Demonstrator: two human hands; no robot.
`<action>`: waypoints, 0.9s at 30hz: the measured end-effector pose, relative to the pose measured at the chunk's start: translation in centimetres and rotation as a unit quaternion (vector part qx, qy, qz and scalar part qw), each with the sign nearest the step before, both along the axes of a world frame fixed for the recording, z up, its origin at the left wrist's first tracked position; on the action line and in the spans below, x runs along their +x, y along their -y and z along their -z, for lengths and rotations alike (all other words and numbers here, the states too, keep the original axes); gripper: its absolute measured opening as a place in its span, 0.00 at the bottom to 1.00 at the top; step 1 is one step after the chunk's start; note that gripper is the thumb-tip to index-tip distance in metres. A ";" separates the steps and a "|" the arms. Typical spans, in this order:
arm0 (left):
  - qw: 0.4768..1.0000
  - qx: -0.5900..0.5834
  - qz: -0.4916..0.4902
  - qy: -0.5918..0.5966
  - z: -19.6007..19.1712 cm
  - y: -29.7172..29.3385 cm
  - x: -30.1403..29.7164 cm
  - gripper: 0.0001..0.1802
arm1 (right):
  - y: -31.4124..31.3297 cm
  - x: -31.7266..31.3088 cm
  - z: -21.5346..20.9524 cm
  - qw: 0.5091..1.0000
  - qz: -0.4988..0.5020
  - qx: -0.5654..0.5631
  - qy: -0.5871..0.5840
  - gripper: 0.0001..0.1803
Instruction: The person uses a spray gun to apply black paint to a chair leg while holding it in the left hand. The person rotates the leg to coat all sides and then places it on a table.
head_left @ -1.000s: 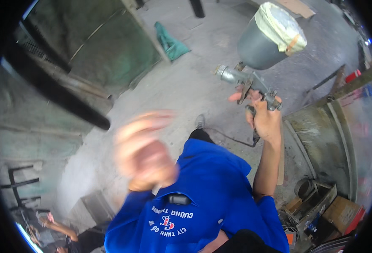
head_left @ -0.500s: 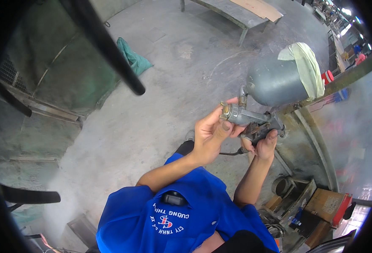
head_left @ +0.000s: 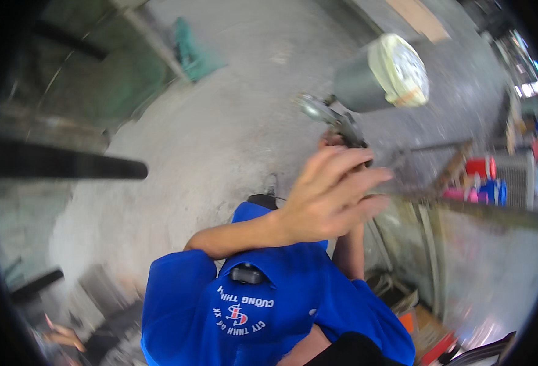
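Observation:
A metal spray gun (head_left: 349, 128), blurred by motion, is in front of me with its nozzle end to the left. Its grey paint cup (head_left: 355, 82) tilts to the right, and pale yellow cloth or paper (head_left: 383, 64) is wrapped round the cup's mouth. My left hand (head_left: 330, 192) passes in front of the gun's lower part, fingers spread, holding nothing. Behind it, my right hand (head_left: 332, 138) grips the gun near its handle. Most of that hand is hidden; a bit of finger shows beside the gun body.
A green sack (head_left: 190, 58) lies on the floor at far left. Cardboard (head_left: 421, 18) rests on a table at the far side. Red (head_left: 480, 166) and blue items stand behind a low partition (head_left: 494, 213) on the right. Dark bars (head_left: 68, 161) cross the left.
My left hand has left the gun's nozzle end and spread its fingers. The gun has moved up and left in view, its cup turning so the wrapped mouth shows. My view has shifted.

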State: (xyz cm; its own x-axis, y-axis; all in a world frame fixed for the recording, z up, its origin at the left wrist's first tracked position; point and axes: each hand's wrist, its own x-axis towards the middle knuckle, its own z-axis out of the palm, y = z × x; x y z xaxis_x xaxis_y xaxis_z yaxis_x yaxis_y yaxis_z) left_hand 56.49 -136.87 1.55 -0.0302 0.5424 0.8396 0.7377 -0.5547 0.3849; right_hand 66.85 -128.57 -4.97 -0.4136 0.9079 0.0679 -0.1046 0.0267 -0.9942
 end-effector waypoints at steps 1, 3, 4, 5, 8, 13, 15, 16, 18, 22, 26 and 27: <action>0.999 -0.017 -0.022 -0.033 0.2 -1.3 0.2 0.13 | -0.8 -0.2 0.9 1.000 -0.021 -0.008 -0.004 0.10; 0.994 -0.075 -0.067 -0.038 1.7 -3.3 0.1 0.12 | -2.8 -1.0 3.1 0.998 -0.065 -0.021 -0.006 0.10; 0.988 -0.121 -0.083 -0.036 2.6 -3.9 0.0 0.11 | -3.9 -1.6 4.3 0.996 -0.090 -0.026 -0.004 0.10; 0.982 -0.147 -0.101 -0.062 3.6 -4.3 -0.4 0.12 | -4.9 -2.4 5.5 0.993 -0.115 -0.030 -0.002 0.10; 0.962 -0.204 -0.175 -0.051 6.6 -4.5 -0.9 0.15 | -7.1 -5.1 9.2 0.980 -0.193 -0.041 0.001 0.10; 0.920 -0.216 -0.322 0.054 10.1 -5.7 0.4 0.18 | -9.2 -7.0 14.0 0.957 -0.285 -0.051 0.001 0.10; 0.904 -0.198 -0.371 0.077 10.5 -6.5 1.3 0.19 | -10.1 -6.7 14.5 0.950 -0.311 -0.041 0.003 0.11; 0.902 -0.190 -0.376 0.096 10.3 -6.8 1.8 0.19 | -10.4 -6.6 14.3 0.946 -0.322 -0.031 0.003 0.11; 0.900 -0.153 -0.391 0.116 9.0 -7.6 2.1 0.19 | -11.5 -6.4 12.5 0.941 -0.338 0.010 0.000 0.11; 0.904 -0.024 -0.426 0.020 2.3 -8.0 0.9 0.21 | -13.2 -10.2 3.2 0.926 -0.331 0.179 -0.035 0.12; 0.898 0.083 -0.430 -0.040 -6.3 -6.3 -0.1 0.18 | -14.8 -13.8 -11.7 0.937 -0.311 0.147 -0.058 0.16; 0.894 0.109 -0.432 -0.042 -8.3 -6.8 -1.8 0.16 | -16.0 -16.0 -16.0 0.938 -0.319 0.127 -0.053 0.18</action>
State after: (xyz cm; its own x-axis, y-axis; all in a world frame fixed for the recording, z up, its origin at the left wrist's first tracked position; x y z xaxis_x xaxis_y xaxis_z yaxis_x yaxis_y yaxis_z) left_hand 54.71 -130.03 9.84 -0.2911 0.1694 0.9416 0.9484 0.1806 0.2607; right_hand 50.87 -112.60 11.05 -0.8459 0.4268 0.3199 -0.2782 0.1586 -0.9473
